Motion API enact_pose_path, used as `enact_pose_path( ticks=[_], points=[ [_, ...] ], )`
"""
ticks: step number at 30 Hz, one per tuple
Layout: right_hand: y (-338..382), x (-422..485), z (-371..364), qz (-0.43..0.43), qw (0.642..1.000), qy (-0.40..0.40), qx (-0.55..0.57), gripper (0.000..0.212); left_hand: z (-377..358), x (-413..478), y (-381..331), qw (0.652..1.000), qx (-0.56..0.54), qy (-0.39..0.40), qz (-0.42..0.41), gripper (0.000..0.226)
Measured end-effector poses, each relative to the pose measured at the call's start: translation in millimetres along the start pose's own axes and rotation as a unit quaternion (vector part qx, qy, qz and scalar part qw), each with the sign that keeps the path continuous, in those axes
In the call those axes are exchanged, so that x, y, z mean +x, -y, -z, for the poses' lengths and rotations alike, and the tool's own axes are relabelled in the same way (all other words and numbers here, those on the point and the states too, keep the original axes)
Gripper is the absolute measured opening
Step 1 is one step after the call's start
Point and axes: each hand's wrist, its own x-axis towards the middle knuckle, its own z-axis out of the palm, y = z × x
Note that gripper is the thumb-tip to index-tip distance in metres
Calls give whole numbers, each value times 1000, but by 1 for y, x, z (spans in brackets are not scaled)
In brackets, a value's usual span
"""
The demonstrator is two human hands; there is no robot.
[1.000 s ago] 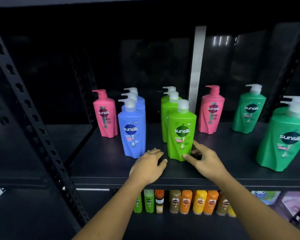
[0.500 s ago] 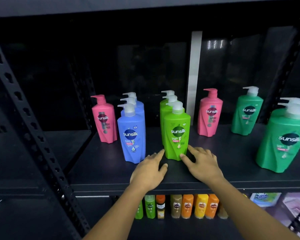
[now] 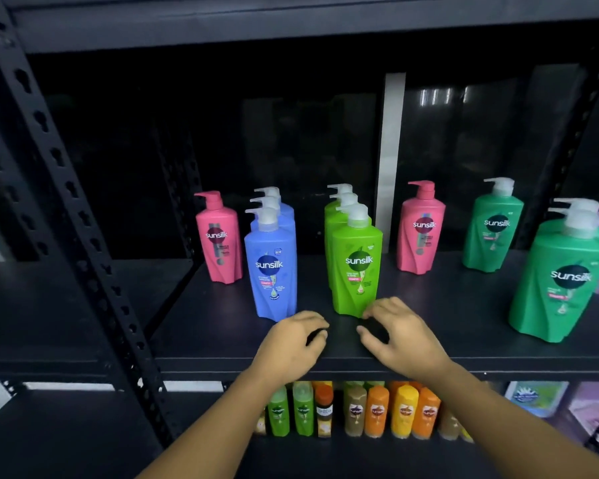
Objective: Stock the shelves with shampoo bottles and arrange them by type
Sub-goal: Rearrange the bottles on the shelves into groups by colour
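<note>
Two bare forearms reach in over the small bottles (image 3: pixel 377 413) in green, brown, orange and yellow on the lower level, and we find both hands at the front edge of the dark shelf (image 3: pixel 464 323). The left hand (image 3: pixel 291 344) hovers with its fingers (image 3: pixel 312 321) loosely curled under, holding nothing. Half a second ago those fingers lay straight, their tips at the base of the lime green bottle (image 3: pixel 357 267). The right hand (image 3: pixel 405 335) is arched, its fingers (image 3: pixel 384 307) bent and slightly spread, gripping nothing. Their tips sit just beside the bottle's lower right corner, and we cannot tell whether they touch it. Earlier they were stretched flat against that corner. The lime green bottle stands upright at the head of a row of three, nearer in line with the two behind it than a second ago. To its left, apart from it, a blue bottle (image 3: pixel 272 271) fronts its own row of three. A large dark green bottle (image 3: pixel 564 278) stands at the right edge. Farther back we see one pink bottle (image 3: pixel 218 240) left of the blue row, another pink bottle (image 3: pixel 421 229) right of the lime row, and a second dark green bottle (image 3: pixel 495 229) beyond it.
</note>
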Motion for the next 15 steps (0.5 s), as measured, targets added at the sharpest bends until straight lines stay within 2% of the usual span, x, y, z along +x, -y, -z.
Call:
enact_pose_path(
  ticks=[3, 7, 11, 15],
  points=[
    [11, 1, 2, 52, 996, 67, -3, 35, 17, -23, 15, 1000, 15, -17, -13, 26],
    [44, 23, -13, 89, 984, 156, 11, 42, 44, -46, 39, 997, 69, -40, 10, 27],
    [87, 50, -41, 109, 977, 181, 33, 42, 69, -54, 62, 990, 112, -39, 71, 32],
    [121, 70, -64, 128, 964, 228, 44, 47, 86, -60, 80, 987, 110, -26, 117, 34]
  ],
)
